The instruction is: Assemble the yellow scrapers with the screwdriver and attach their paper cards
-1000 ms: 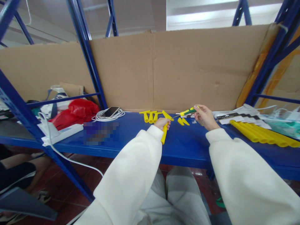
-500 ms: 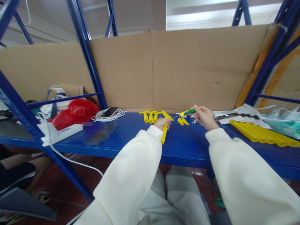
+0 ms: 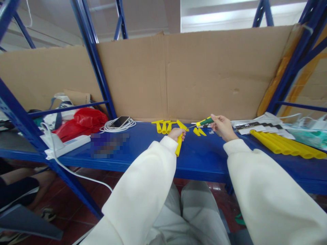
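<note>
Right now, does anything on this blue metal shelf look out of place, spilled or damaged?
Nothing clearly spilled or damaged. Slight oddity: a dark-screened rectangular phone sits atop a coiled white cable, not directly on the shelf. The pixelated patch at left I can't judge.

Tabletop (image 3: 204, 154): glossy blue metal deck. Left end: long white plastic power strip (image 3: 76, 143) by a blue steel rack post (image 3: 74, 189), white cord (image 3: 84, 177) hanging past the front edge. Right of the strip: pixelated patch (image 3: 109, 145), contents unreadable. Behind that: loose coil of white cable (image 3: 131, 124). Centre rear: 3 yellow plastic T-shaped parts (image 3: 164, 128) lying side by side, round ends to the front. Further right: 2 small yellow wedge-shaped pieces (image 3: 196, 132), then a cluster of tiny silvery bits (image 3: 211, 132), too small to ID. Right end: row of long yellow round tubes (image 3: 276, 143), packed tight; behind them, overlapping flat black-and-white packets (image 3: 265, 127); beside those, translucent greenish plastic bag (image 3: 305, 133).
</note>
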